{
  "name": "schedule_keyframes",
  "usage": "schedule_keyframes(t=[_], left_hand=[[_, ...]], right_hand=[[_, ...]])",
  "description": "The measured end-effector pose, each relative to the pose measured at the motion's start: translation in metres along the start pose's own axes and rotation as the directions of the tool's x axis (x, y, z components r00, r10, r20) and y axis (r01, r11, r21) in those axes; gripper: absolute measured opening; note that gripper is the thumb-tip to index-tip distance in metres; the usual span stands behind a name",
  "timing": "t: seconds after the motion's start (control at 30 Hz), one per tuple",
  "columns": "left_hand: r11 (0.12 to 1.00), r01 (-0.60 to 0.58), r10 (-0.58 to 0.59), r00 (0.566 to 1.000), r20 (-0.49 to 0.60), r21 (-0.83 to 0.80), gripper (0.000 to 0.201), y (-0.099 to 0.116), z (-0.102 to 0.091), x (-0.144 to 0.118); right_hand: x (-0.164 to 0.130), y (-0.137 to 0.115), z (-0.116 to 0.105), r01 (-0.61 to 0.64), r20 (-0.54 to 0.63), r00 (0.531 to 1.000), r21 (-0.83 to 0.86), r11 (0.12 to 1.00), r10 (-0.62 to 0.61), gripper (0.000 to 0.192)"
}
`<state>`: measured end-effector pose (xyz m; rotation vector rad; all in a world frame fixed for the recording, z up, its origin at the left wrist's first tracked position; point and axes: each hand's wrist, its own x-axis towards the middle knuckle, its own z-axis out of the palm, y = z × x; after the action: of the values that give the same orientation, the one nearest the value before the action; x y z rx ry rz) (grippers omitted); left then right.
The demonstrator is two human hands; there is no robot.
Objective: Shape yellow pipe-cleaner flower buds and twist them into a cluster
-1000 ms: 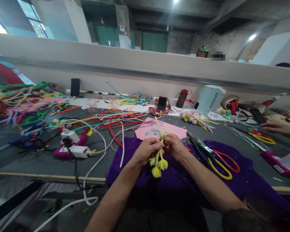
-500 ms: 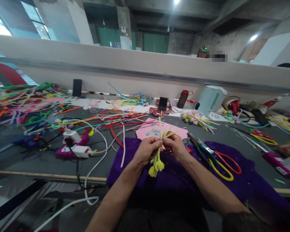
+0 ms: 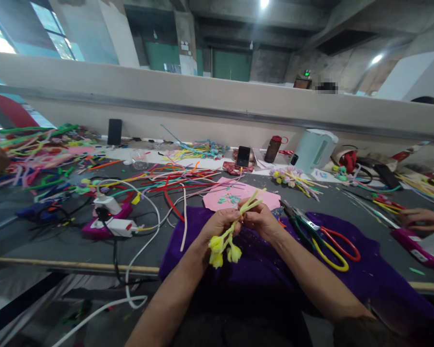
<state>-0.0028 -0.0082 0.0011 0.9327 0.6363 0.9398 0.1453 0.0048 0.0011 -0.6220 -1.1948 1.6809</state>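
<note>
My left hand (image 3: 222, 222) and my right hand (image 3: 259, 219) meet over a purple cloth (image 3: 195, 226), both closed on the stems of a small bunch of yellow pipe-cleaner flowers (image 3: 217, 245). The blooms hang down toward me, below my left hand. The pale yellow stem ends stick up and to the right, past my fingers. Just behind my hands lies a pink sheet (image 3: 217, 193) with small teal bits on it. Pliers and scissors with red and yellow handles (image 3: 329, 243) rest on the cloth to the right.
Loose pipe cleaners (image 3: 166, 178) cover the table's middle and left. A power strip (image 3: 112, 226) with a white cable is at left. At the back stand a phone (image 3: 243, 156), a bottle (image 3: 273, 149) and a kettle (image 3: 314, 149). Another person's hand (image 3: 425, 220) is at far right.
The bunch has turned in my fingers: its blooms have swung left and apart, and the stem ends now lean together to the right. The other person's hand at right has moved further into view.
</note>
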Motion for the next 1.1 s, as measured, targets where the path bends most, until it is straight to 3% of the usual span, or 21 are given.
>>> schedule_keyframes(t=[0.17,0.4,0.57,0.7,0.77,0.83,0.93,1.0,1.07,1.1], left_hand=[[0.999,0.022,-0.023,0.998,0.054,0.028,0.03,-0.002,0.0,-0.001],[0.999,-0.037,0.037,0.999,0.017,-0.006,0.03,0.002,0.007,-0.006],[0.99,-0.138,0.141,0.985,-0.1,0.032,0.025,0.0,0.012,-0.006],[0.949,-0.222,0.27,0.94,-0.21,0.226,0.022,0.0,0.015,-0.006],[0.888,-0.253,0.362,0.899,-0.245,0.384,0.021,-0.002,0.016,-0.006],[0.773,-0.258,0.469,0.848,-0.247,0.58,0.02,-0.004,0.016,-0.006],[0.474,-0.181,0.613,0.77,-0.175,0.862,0.017,-0.007,0.019,-0.006],[0.279,-0.119,0.675,0.73,-0.107,0.953,0.017,-0.007,0.022,-0.005],[0.205,-0.089,0.699,0.71,-0.082,0.975,0.017,-0.005,0.025,-0.005],[0.233,-0.092,0.689,0.718,-0.098,0.968,0.018,-0.003,0.026,-0.004]], right_hand=[[-0.001,-0.002,0.001,0.07,-0.016,0.997,-0.027,0.997,-0.071,0.022],[-0.001,-0.005,0.001,0.127,-0.024,0.991,-0.14,0.982,-0.132,0.022],[-0.001,-0.002,0.004,0.164,-0.072,0.981,-0.172,0.971,-0.178,0.018],[-0.001,-0.002,0.008,0.13,-0.157,0.975,-0.179,0.975,-0.158,0.016],[0.0,-0.004,0.007,0.071,-0.18,0.978,-0.182,0.981,-0.104,0.017],[0.002,-0.006,0.005,-0.006,-0.192,0.981,-0.184,0.983,-0.03,0.019],[0.006,-0.006,0.0,-0.091,-0.194,0.98,-0.186,0.978,0.055,0.02],[0.008,-0.006,-0.004,-0.109,-0.189,0.979,-0.179,0.978,0.075,0.018],[0.008,-0.006,-0.006,-0.097,-0.181,0.981,-0.163,0.982,0.067,0.016],[0.009,-0.007,-0.007,-0.082,-0.174,0.983,-0.15,0.985,0.055,0.015]])
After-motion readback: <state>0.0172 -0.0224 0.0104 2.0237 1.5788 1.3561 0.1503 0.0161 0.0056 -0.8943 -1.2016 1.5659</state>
